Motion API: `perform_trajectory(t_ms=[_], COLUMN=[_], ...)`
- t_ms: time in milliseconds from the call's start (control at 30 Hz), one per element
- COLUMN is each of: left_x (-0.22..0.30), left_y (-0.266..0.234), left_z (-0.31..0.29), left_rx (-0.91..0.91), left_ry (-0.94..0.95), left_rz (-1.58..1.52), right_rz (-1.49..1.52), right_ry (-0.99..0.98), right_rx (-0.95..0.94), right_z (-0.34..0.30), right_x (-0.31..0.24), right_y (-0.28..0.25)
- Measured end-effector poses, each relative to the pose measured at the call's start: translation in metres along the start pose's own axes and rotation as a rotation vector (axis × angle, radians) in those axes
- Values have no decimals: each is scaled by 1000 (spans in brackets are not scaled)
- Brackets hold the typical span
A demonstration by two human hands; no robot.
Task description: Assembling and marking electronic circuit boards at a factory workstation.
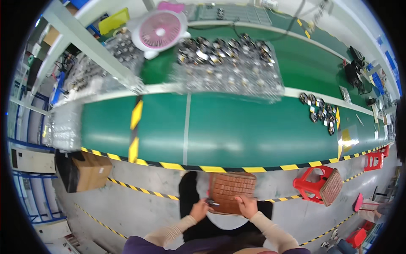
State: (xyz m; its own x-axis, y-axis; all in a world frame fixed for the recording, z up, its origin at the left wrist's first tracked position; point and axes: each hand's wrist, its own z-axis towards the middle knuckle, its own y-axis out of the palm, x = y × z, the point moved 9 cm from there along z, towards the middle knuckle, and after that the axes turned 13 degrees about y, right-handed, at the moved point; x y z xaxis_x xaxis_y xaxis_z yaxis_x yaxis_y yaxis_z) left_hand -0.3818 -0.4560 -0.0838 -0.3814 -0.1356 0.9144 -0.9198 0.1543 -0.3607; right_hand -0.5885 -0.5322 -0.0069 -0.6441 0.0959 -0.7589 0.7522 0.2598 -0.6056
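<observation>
1 small dark part [212, 203], in head view, sits pinched in my left hand [200, 209] at the edge of the brown woven seat [233, 186]; a loosened pinch could drop it. Whether my right hand [247, 206] grips anything, I cannot tell.

Pink-and-white fan [160, 32], brown cardboard box [94, 171], red plastic stool [311, 183].

The part [212, 203] is small and dark with a pale, shiny spot, held in the left hand [200, 210] at six o'clock from the view's centre; its finer shape is too small to tell. It sits at the eight o'clock edge of the mat [232, 186], which is brown, roughly rectangular and grid-patterned.
</observation>
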Motion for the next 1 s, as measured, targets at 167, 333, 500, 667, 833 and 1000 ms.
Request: perform_trajectory(t_ms=[167,333,500,667,833,1000], left_x=[130,141,145,127,128,133], left_y=[-96,-128,-103,-78,-75,-64], left_z=[94,248,339,367,366,361], left_rx=[7,150,37,-10,-9,-24], left_ry=[190,318,235,264,264,182], left_rz=[-106,-559,-710,-680,-674,-745], right_rz=[-27,-258,-254,-316,56,661], right_ry=[-284,-470,-683,-792,-696,-316], right_rx=[102,337,505,374,349,136], right_z=[90,208,259,265,262,268], right_x=[-139,-172,-174,-146,-122,-71], right_y=[-37,-76,-107,-93,-127,-141])
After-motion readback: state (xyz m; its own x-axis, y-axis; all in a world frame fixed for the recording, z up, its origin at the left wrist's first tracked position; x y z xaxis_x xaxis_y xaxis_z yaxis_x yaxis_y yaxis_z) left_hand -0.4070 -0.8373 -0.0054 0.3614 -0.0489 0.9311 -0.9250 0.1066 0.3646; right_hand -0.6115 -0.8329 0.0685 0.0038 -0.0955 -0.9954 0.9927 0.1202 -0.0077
